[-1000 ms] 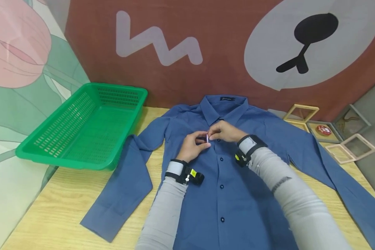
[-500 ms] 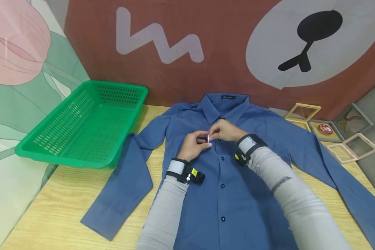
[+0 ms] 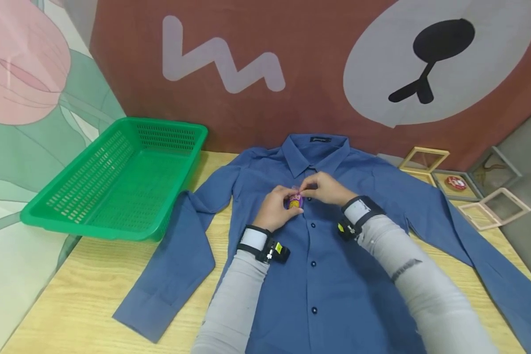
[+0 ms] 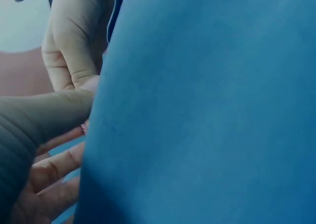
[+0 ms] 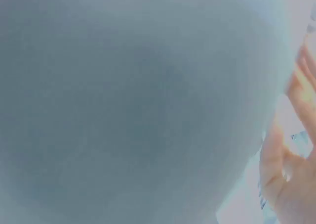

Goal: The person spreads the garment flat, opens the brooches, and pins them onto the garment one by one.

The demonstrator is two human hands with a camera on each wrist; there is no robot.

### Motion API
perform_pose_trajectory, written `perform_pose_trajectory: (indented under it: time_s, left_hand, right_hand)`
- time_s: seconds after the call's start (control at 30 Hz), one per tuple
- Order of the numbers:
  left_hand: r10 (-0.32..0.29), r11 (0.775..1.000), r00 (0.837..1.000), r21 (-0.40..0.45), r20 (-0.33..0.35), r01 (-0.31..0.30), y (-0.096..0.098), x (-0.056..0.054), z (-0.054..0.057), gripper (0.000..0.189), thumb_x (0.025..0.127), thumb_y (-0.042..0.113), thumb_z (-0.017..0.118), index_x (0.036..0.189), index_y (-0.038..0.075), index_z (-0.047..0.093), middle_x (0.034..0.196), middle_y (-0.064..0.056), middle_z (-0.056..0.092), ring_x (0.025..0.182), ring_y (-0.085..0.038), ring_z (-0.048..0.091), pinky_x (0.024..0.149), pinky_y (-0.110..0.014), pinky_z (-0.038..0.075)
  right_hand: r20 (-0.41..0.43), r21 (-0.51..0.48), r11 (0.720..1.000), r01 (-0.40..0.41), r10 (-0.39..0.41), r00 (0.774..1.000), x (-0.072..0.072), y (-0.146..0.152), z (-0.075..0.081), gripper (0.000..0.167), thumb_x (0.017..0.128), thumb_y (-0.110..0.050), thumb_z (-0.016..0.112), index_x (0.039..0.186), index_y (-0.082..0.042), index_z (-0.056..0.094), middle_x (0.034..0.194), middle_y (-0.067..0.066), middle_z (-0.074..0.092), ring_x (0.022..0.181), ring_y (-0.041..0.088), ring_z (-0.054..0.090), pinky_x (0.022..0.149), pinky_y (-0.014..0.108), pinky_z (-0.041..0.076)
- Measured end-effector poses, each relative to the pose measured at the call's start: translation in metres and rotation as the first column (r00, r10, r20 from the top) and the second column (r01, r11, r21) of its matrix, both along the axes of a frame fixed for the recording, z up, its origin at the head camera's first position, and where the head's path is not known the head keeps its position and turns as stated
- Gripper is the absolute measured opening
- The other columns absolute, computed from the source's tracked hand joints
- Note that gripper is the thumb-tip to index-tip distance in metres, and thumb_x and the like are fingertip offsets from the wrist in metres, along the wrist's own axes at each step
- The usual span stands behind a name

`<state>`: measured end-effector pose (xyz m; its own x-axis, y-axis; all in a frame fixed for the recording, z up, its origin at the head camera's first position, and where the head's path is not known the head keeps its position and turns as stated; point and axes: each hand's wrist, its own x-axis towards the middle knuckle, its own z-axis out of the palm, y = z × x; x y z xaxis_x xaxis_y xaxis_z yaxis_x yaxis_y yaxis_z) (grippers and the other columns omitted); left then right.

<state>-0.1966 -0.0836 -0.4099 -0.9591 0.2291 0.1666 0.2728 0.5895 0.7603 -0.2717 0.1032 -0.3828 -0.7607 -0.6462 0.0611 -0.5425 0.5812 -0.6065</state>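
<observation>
A small round purple badge [image 3: 295,201] with a yellow figure on it faces up over the chest of a blue button-up shirt [image 3: 283,275]. My left hand [image 3: 275,209] holds it between thumb and fingers at its left and lower edge. The fingertips of my right hand [image 3: 325,189] pinch at the badge's upper right edge, beside the button placket. In the left wrist view, raised blue cloth fills most of the picture; my left thumb [image 4: 54,112] meets the right fingertips beside it. A blurred grey-blue surface blocks most of the right wrist view.
A green plastic basket [image 3: 146,182] stands at the left on the wooden table [image 3: 79,285]. Several small frames, among them a pale wooden one [image 3: 509,205], are at the right, near a red round badge [image 3: 456,183]. A printed wall hanging [image 3: 314,98] rises behind.
The badge has turned from edge-on to show its purple printed face. My right hand has shifted slightly to the right and down. The shirt lies as before.
</observation>
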Motion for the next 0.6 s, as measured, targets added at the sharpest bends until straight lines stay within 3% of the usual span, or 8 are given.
perform_pose_trajectory:
  time_s: [0.1,0.17,0.23,0.37,0.47,0.6]
  left_hand:
    - [0.006,0.992,1.0,-0.125,-0.03,-0.01,0.005,0.001,0.001,0.051,0.084,0.027,0.082,0.129,0.009,0.066,0.12,-0.01,0.062,0.109,-0.025,0.06,0.096,-0.04,0.051]
    - [0.027,0.979,0.999,-0.203,-0.038,-0.034,0.008,0.002,0.004,0.051,0.083,0.029,0.082,0.128,0.012,0.068,0.12,-0.009,0.062,0.11,-0.026,0.057,0.093,-0.042,0.052]
    - [0.05,0.958,0.998,-0.28,-0.039,-0.059,0.011,0.004,0.006,0.05,0.082,0.032,0.083,0.127,0.015,0.069,0.121,-0.008,0.062,0.113,-0.026,0.055,0.09,-0.045,0.053]
    - [0.099,0.917,0.995,-0.386,-0.019,-0.099,0.018,0.009,0.007,0.049,0.081,0.034,0.083,0.126,0.019,0.07,0.121,-0.007,0.062,0.116,-0.027,0.053,0.086,-0.049,0.054]
    - [0.142,0.89,0.99,-0.437,0.001,-0.127,0.024,0.01,0.009,0.048,0.08,0.034,0.084,0.124,0.02,0.071,0.122,-0.007,0.062,0.117,-0.027,0.053,0.086,-0.051,0.053]
    - [0.184,0.843,0.983,-0.515,0.01,-0.153,0.034,0.003,0.016,0.043,0.08,0.035,0.083,0.118,0.017,0.073,0.123,-0.006,0.061,0.119,-0.026,0.052,0.087,-0.05,0.053]
  right_hand:
    - [-0.077,0.1,0.987,0.128,-0.12,0.99,0.007,0.009,0.005,0.022,0.094,-0.013,0.069,0.111,-0.001,0.072,0.118,0.019,0.067,0.109,0.036,0.06,0.097,0.051,0.046]
    - [-0.103,0.197,0.957,0.214,-0.197,0.975,0.011,0.013,0.008,0.037,0.096,-0.021,0.066,0.128,-0.002,0.064,0.138,0.024,0.054,0.127,0.046,0.05,0.107,0.061,0.038]
    - [-0.072,0.299,0.919,0.256,-0.245,0.967,0.014,0.017,0.009,0.052,0.098,-0.029,0.063,0.142,-0.002,0.052,0.15,0.027,0.041,0.137,0.05,0.04,0.112,0.064,0.033]
    - [0.064,0.49,0.847,0.207,-0.271,0.96,0.018,0.02,0.007,0.07,0.1,-0.041,0.057,0.154,-0.004,0.034,0.16,0.032,0.021,0.143,0.056,0.026,0.116,0.067,0.024]
    - [0.148,0.572,0.808,0.142,-0.272,0.951,0.018,0.02,0.005,0.08,0.097,-0.049,0.058,0.158,-0.008,0.024,0.162,0.032,0.009,0.142,0.063,0.015,0.115,0.072,0.015]
    - [0.179,0.604,0.787,0.124,-0.286,0.941,0.011,0.02,0.007,0.093,0.093,-0.053,0.062,0.16,-0.011,0.014,0.163,0.031,0.0,0.139,0.069,0.007,0.113,0.077,0.01]
